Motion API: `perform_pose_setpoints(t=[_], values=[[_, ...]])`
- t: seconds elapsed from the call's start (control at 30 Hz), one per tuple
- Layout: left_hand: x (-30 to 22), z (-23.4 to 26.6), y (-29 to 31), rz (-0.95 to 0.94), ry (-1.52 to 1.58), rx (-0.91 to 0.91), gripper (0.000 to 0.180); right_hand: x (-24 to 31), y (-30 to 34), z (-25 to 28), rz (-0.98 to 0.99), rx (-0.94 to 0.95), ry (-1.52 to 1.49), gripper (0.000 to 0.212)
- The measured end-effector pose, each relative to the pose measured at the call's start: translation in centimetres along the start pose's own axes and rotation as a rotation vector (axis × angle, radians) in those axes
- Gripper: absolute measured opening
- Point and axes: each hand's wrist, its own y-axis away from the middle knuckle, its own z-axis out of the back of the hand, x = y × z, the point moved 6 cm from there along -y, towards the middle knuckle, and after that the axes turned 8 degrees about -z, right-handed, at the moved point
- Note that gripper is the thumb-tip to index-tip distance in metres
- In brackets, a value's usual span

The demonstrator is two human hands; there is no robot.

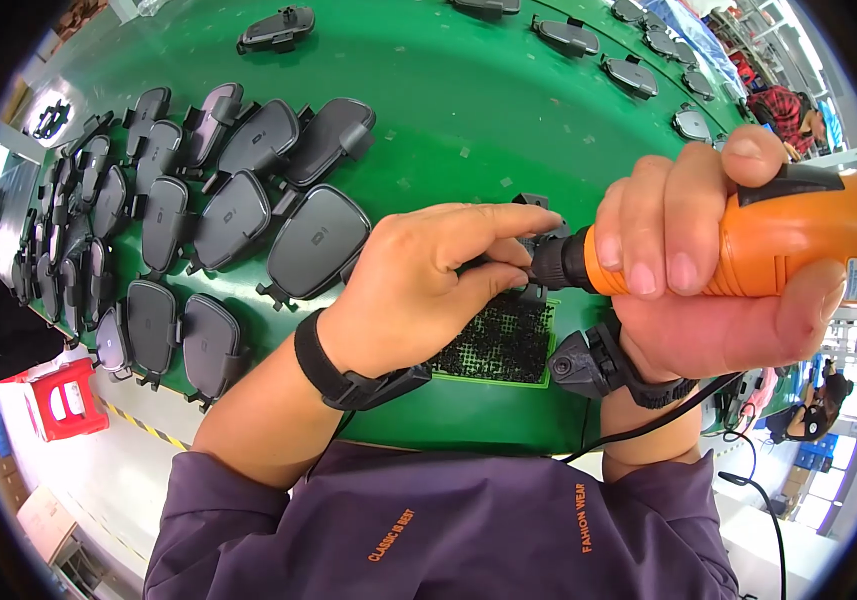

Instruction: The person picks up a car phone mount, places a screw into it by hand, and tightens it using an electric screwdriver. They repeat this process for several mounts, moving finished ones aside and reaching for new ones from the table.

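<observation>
At far left, a red plastic stool (65, 402) stands on the pale floor, beyond the near edge of the glossy green tabletop (468, 110). Along that side, dark grey rounded-oval holders with black side clamps (231, 220) sit in crowded rows, the lowest right by the edge. The closest one is partly hidden behind the left hand (413, 270), so sideways room there is tight; beyond the rows, a broad green stretch runs toward the holders near the far edge.

The left hand, a black band (320, 360) around its wrist, reaches in with thumb and index finger at the driver's nose; whether they pinch anything is hidden. A black part (538, 202) shows just behind these fingertips. Below them, a shallow bright-green-rimmed tray (493, 382) full of small black pieces lies between the two wrists, near the person's edge of the table.

Right of centre, the orange electric screwdriver with a ribbed black nose (793, 235) lies nearly level, nose pointing left. The right hand (686, 240) grasps its body firmly, fingers wrapped over and thumb below. A black cable (658, 422) crosses the right forearm.
</observation>
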Motion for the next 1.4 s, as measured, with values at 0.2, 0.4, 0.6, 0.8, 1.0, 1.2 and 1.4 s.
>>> perform_pose_setpoints(t=[0.2,0.4,0.6,0.8,1.0,1.2,1.4], values=[[0.8,0.1,0.1,-0.054,-0.229,-0.041,0.057,-1.5,-0.5,-0.3,-0.069,-0.113,0.059,0.069],[2.9,-0.3,0.4,-0.034,-0.253,0.047,0.067,-3.1,-0.7,-0.3,-0.094,-0.164,0.081,0.069],[2.8,-0.3,0.4,0.108,-0.212,0.142,0.062,-3.8,-0.9,-1.1,-0.117,-0.265,0.123,0.059],[3.3,-0.3,0.4,0.105,-0.216,0.121,0.055,-5.0,-0.7,-1.7,-0.095,-0.252,0.063,0.053],[3.1,-0.2,0.3,0.103,-0.255,0.096,0.045,-5.0,-0.6,-2.0,-0.083,-0.225,0.047,0.049],[2.7,0.0,0.4,0.073,-0.277,0.059,0.045,-5.4,-0.6,-1.9,-0.045,-0.212,0.066,0.047],[3.2,-0.1,0.5,0.094,-0.262,0.091,0.054,-5.4,-0.6,-1.7,-0.053,-0.232,0.062,0.044]])
